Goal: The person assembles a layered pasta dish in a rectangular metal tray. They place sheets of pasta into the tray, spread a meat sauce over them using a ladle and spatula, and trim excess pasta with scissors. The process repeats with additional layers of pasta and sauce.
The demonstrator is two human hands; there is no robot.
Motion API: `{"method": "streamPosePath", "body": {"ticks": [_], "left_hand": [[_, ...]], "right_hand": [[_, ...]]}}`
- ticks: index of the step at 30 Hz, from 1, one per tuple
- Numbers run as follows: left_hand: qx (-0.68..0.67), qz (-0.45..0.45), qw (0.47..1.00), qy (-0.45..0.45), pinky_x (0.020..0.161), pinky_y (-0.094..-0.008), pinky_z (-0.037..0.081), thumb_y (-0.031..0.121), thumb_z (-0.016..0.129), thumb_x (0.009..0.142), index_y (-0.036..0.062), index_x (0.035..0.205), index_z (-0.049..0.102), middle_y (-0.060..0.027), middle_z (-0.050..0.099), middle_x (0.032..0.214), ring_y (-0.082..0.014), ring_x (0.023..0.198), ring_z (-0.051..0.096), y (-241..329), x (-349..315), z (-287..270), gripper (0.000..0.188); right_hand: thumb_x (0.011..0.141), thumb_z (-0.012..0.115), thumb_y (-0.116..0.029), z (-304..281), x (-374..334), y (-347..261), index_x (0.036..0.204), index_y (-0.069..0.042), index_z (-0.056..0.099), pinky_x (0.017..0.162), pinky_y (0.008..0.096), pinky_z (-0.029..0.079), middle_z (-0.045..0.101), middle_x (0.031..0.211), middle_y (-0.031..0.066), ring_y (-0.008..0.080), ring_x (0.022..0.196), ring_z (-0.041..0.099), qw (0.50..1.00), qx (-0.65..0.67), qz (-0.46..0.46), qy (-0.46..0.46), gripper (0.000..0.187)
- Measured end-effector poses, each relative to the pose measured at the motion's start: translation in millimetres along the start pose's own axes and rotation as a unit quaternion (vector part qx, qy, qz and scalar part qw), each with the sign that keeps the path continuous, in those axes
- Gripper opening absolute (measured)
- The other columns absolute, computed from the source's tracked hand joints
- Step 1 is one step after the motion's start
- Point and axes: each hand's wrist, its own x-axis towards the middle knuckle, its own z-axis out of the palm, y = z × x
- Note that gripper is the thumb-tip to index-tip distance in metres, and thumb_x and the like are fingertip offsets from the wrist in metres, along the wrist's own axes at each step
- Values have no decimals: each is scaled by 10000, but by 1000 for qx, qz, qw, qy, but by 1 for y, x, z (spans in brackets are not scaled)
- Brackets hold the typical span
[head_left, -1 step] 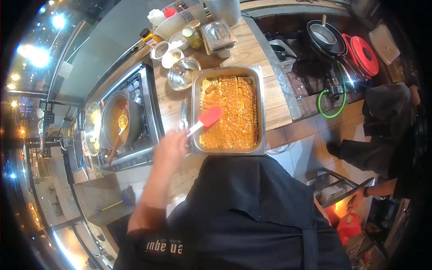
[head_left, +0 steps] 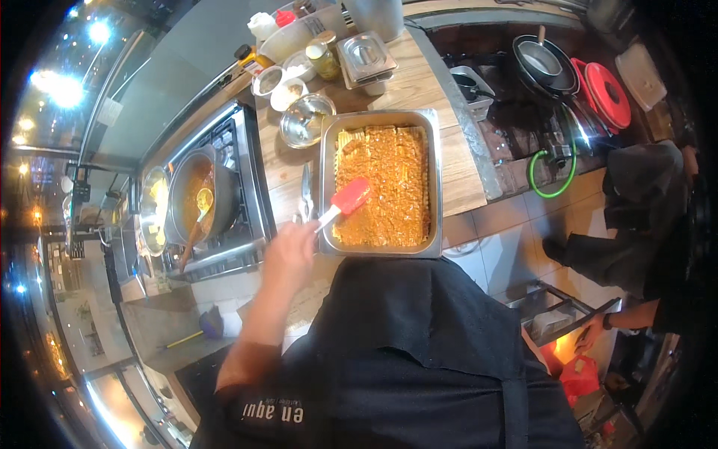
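Note:
My left hand is closed around the white handle of a spatula with a red head. The spatula's head rests on the sauce in a deep rectangular metal pan, left of its middle. Orange-brown meat sauce spreads over ruffled pasta sheets, whose bare edges show at the upper left and along the sides. A knife lies on the wooden counter just left of the pan. I do not see my right hand.
On the left stove stands a pot of sauce with a ladle. Behind the pan are a steel bowl, small bowls, jars and a lidded metal container. At right, another person's hand is near an open drawer-like frame by the floor.
My left hand and forearm have shifted slightly right, and the spatula moves with them. The pan stays where it was.

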Motion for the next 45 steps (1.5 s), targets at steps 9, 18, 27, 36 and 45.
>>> {"method": "streamPosePath", "body": {"ticks": [9,18,27,36,45], "left_hand": [[3,-45,993,108,741,-527,583,183,694,1080,149,1293,781,-156,669,988,-420,862,723,32,38,40,233],[3,-57,998,37,773,-577,586,95,595,1061,136,1418,685,-190,655,1111,-457,895,726,43,43,38,371],[-21,-15,998,64,770,-608,581,36,552,1047,85,1442,658,-228,647,1138,-487,873,728,49,62,71,412],[-11,-6,998,65,760,-584,584,62,571,1065,94,1414,702,-208,650,1097,-468,873,717,35,54,65,374],[-76,31,996,42,745,-527,576,97,663,1065,129,1320,759,-171,663,1008,-427,855,702,48,16,56,275]], "right_hand": [[1030,676,20,8,-58,-216,1279,-22,688,714,346,642,767,997,102,198,840,731,980,-167,-94,50,253],[1029,659,-23,25,-46,-255,1310,-37,677,724,345,643,773,1009,117,197,815,736,979,-156,-125,40,281],[997,671,-36,30,-79,-197,1276,-58,703,664,339,600,789,953,92,186,788,728,978,-202,-33,28,282],[1015,724,-66,20,-79,-163,1275,-84,714,702,335,620,775,957,54,174,823,723,982,-168,-66,64,261],[1031,706,-32,37,-58,-180,1307,-49,675,697,357,644,758,986,79,185,817,716,992,-109,-63,22,278]]}}
